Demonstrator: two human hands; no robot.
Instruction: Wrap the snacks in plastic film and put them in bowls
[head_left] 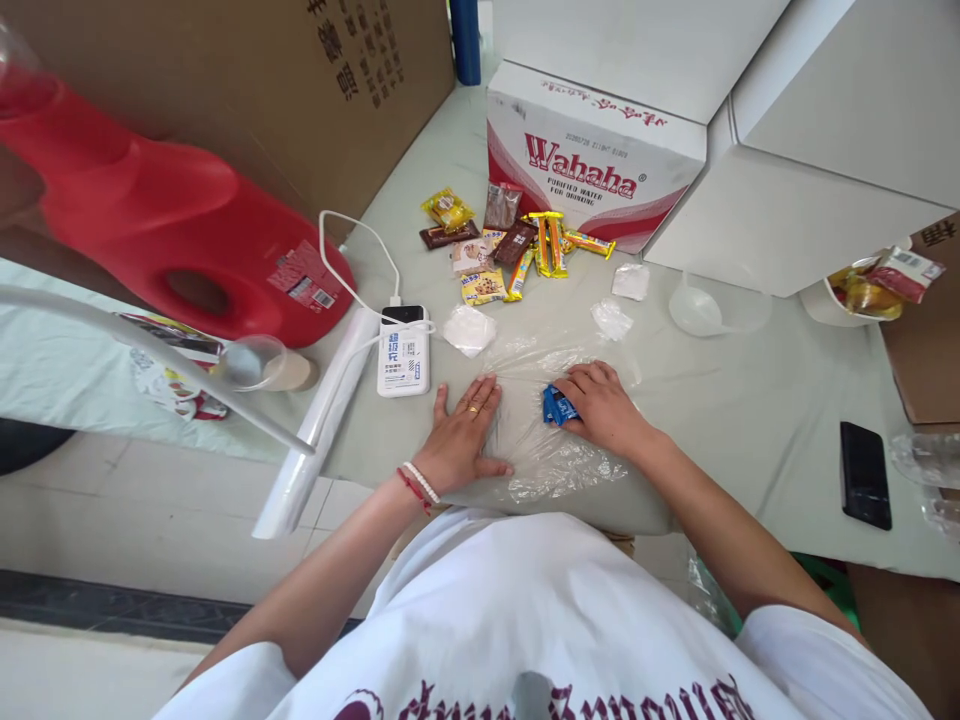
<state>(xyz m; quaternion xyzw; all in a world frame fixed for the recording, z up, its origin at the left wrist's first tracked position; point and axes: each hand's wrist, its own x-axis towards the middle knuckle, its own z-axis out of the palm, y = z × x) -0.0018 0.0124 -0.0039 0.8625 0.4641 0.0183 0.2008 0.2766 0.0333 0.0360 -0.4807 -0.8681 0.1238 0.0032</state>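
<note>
A sheet of clear plastic film (536, 470) lies spread and wrinkled on the table in front of me. My left hand (466, 430) rests flat on its left part, fingers stretched out and holding nothing. Over the film's right part, my right hand (604, 405) has its fingers curled around a small blue packet (555, 405), whose left end shows. Beyond the film are folded white pieces (469, 330), (612, 320) and a further white piece (631, 281). Several wrapped snacks (517, 245) sit in a heap farther back.
A white power bank (403, 350) with a cable lies left, beside a plastic roll (319, 420) and a red jug (195, 230). A Wahaha box (592, 160) stands behind. To the right are a clear scoop (697, 305), a snack-filled tub (840, 300) and a black phone (865, 475).
</note>
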